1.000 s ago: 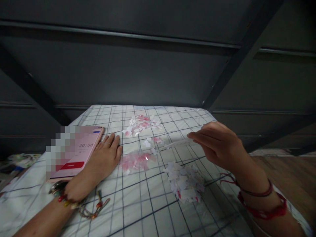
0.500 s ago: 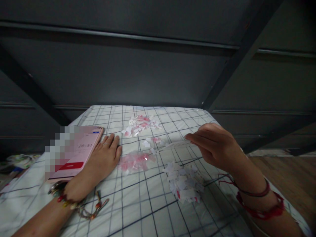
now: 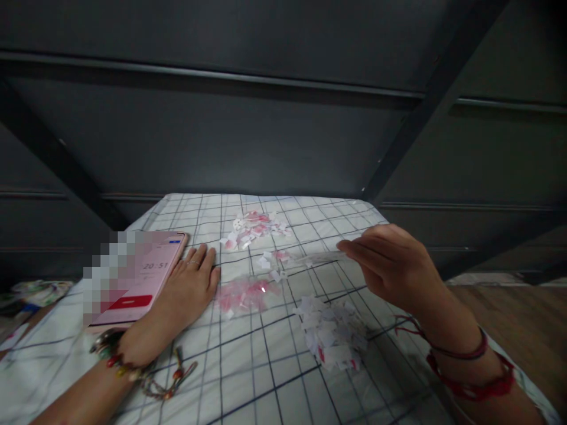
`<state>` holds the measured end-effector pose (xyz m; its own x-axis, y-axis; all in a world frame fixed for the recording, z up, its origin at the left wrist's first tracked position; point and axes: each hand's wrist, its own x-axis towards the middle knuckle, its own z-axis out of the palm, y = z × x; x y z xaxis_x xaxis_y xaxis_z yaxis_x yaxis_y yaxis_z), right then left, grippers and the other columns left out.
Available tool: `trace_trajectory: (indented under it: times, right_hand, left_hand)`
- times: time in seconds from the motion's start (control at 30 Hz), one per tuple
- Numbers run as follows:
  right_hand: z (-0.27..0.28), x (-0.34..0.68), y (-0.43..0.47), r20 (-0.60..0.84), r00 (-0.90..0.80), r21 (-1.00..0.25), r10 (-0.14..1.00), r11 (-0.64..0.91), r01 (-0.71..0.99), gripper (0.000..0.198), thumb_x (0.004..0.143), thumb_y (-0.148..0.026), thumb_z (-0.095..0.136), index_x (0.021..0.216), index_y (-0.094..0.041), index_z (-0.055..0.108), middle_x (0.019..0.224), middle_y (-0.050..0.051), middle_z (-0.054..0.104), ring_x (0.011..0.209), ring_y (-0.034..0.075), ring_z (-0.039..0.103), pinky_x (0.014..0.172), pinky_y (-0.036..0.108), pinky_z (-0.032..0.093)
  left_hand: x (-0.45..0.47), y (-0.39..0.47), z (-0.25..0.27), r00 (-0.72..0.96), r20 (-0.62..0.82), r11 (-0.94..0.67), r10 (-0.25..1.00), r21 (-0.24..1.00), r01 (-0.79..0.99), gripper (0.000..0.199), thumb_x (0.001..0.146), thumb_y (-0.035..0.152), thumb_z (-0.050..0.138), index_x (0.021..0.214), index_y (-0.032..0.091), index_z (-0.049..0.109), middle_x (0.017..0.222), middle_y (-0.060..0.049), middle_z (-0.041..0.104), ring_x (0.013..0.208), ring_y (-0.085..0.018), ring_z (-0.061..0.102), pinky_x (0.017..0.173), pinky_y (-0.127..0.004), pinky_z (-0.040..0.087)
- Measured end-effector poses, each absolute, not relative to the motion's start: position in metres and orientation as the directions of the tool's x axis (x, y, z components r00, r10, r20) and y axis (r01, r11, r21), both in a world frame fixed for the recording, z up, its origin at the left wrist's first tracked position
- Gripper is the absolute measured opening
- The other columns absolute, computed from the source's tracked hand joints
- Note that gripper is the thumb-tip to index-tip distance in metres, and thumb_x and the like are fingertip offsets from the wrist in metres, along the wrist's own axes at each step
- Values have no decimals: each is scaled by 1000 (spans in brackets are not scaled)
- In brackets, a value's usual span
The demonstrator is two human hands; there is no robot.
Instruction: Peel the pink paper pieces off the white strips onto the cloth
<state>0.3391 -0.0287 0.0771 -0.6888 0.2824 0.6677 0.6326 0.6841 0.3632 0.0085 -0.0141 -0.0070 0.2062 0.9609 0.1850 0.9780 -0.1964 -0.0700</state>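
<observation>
My left hand [image 3: 189, 287] lies flat on the checked cloth, fingers stretched out. It rests against the right edge of a pink phone [image 3: 146, 277] whose screen reads 20:51. Between thumb and fingers, my right hand [image 3: 390, 265] pinches slim, see-through tweezers [image 3: 316, 258] just above the cloth. Their faint tips point left at a few loose paper scraps [image 3: 278, 274]. Nearer my left hand is a small heap of clear and pink pieces [image 3: 245, 293]. A pile of mostly white scraps [image 3: 332, 333] lies below my right hand.
A mixed heap of white and pink bits [image 3: 254, 227] lies farther back on the checked cloth [image 3: 248, 366]. Behind it rises a dark panelled wall [image 3: 248, 136]. Wooden floor [image 3: 518, 319] shows at right, and clutter [image 3: 39, 292] at far left.
The whole view has shifted slightly, so everything sits a little lower. The tweezers' tips appear slightly farther from the loose scraps. My left hand stays flat beside the phone.
</observation>
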Motion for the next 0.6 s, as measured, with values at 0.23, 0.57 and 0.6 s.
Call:
trace_trajectory:
  times: [0.23,0.57,0.6]
  right_hand:
    - [77,331,-30,647,-707,362,284,702,614,29,75,5,45,90,-11,63,65,3,61,65,16,47,58,31,41]
    - [77,332,-31,653,-695,341,300,703,624,29,77,3,45,90,-16,63,65,2,62,66,15,48,60,30,42]
    - [77,331,-31,645,-701,344,305,703,623,29,77,3,44,90,-16,63,65,2,62,66,15,49,61,31,42]
  left_hand:
    - [8,-15,-6,211,182,-203,960,-64,977,52,92,28,28,131,-1,47,138,-27,44,128,-36,43,103,-50,37]
    - [7,-14,-11,206,234,-197,950,-63,978,51,91,28,30,130,2,48,137,-25,46,126,-35,46,101,-51,40]
    - [7,-14,-11,206,243,-197,948,-64,978,50,91,28,30,130,3,49,137,-24,47,126,-35,46,101,-51,40]
